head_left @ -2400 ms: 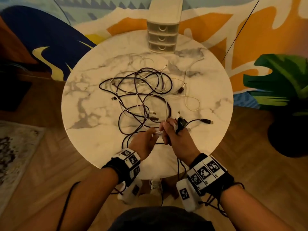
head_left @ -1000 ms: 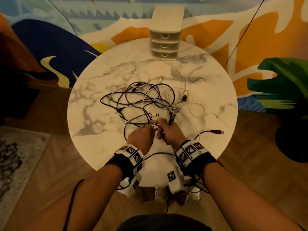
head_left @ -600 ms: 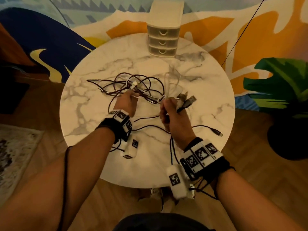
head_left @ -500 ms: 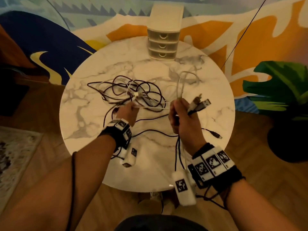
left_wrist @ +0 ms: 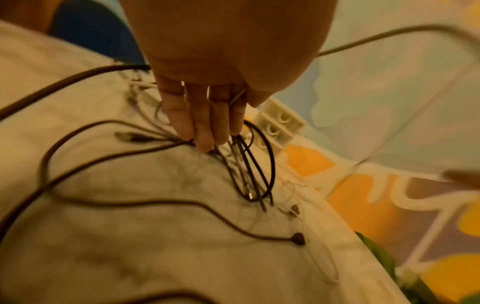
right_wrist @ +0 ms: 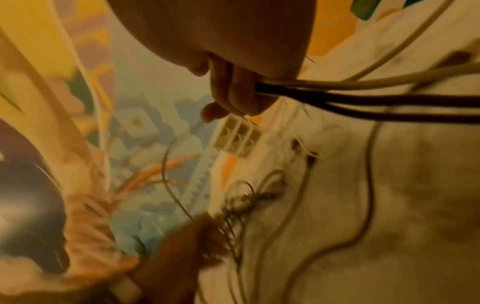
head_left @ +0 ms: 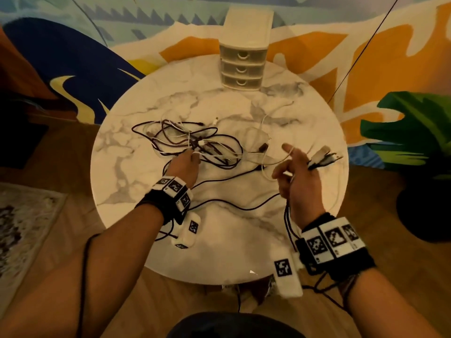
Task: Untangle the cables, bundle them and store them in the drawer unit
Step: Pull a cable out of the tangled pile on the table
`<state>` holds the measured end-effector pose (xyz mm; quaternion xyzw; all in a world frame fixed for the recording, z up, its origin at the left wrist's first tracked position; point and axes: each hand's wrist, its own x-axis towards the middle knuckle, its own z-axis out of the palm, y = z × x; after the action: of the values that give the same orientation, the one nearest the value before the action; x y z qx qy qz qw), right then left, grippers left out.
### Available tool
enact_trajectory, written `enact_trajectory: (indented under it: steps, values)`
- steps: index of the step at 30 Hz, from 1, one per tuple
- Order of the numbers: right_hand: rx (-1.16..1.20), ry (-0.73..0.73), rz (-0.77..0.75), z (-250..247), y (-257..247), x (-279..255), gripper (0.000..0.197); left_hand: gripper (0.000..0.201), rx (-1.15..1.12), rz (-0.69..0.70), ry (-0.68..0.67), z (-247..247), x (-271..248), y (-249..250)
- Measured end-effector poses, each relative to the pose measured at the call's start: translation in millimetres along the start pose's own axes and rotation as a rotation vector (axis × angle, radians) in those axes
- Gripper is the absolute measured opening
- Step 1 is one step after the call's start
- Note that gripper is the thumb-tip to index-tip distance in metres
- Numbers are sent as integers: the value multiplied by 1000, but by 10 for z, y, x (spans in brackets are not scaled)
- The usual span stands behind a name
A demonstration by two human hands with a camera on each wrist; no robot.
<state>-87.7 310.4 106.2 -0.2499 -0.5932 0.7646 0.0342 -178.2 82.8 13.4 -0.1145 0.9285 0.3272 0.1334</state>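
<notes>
I hold my right hand (head_left: 296, 178) raised over the table (head_left: 136, 191), on the side of the tangle (head_left: 192, 142) away from my left hand. It is clenched round several cables: the right wrist view shows the lower fingers (right_wrist: 233, 92) wrapped on one pale and two dark leads, and the plugs (head_left: 324, 158) stick out past the knuckles. The index finger is extended.

My left hand (head_left: 184, 167) lies on the near edge of the tangle with straight fingers (left_wrist: 200, 127) pressing the dark loops to the table. A thin strand appears to pass between thumb and fingers; I cannot tell whether it is pinched.

Change over the last half second: the right hand has moved farther from the tangle, and the plugs now sit well apart from it. The white cable (head_left: 266, 157) trails from the right hand back toward the tangle. A dark lead (head_left: 231, 206) lies in a free curve nearer me than the tangle.

Judgement: the held ends are separating, so untangling is under way, not complete. Most loops remain crossed under the left hand. Nothing is bundled yet. The drawer unit (head_left: 242, 69) stands beyond the tangle at the table's far edge, all three drawers closed.
</notes>
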Motion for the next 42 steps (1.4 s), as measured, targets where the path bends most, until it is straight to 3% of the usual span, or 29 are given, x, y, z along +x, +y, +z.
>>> enact_trajectory:
  steps: [3,7,12,14,16,18,25,29,35,39,42]
  values:
    - [-93,36,94,-37,301,9,30,41,18,109,55,-111,-106,115]
    - [-311,50,54,-38,504,94,50,49,279,176,28,-80,-279,202]
    - [-496,-252,118,243,697,72,58,44,572,247,-20,55,-501,270]
    - [-534,-290,140,383,773,146,62,38,642,300,-12,129,-609,312]
    - [-522,-315,137,515,796,236,51,28,660,327,-36,209,-704,317]
    - [-434,-353,135,605,765,286,35,23,622,297,-94,279,-760,256]
    - [-440,-438,113,552,813,180,31,29,560,261,-126,360,-686,137]
    - [-405,-379,70,583,806,166,47,22,163,200,-186,450,-593,9]
    - [-186,-317,-104,586,328,-21,45,15,-63,152,141,87,-159,213]
    - [-18,-218,-156,499,-14,-42,47,16,-38,87,63,48,-2,-9]
    - [28,-154,-199,412,-213,17,50,21,-13,130,24,118,-50,-144]
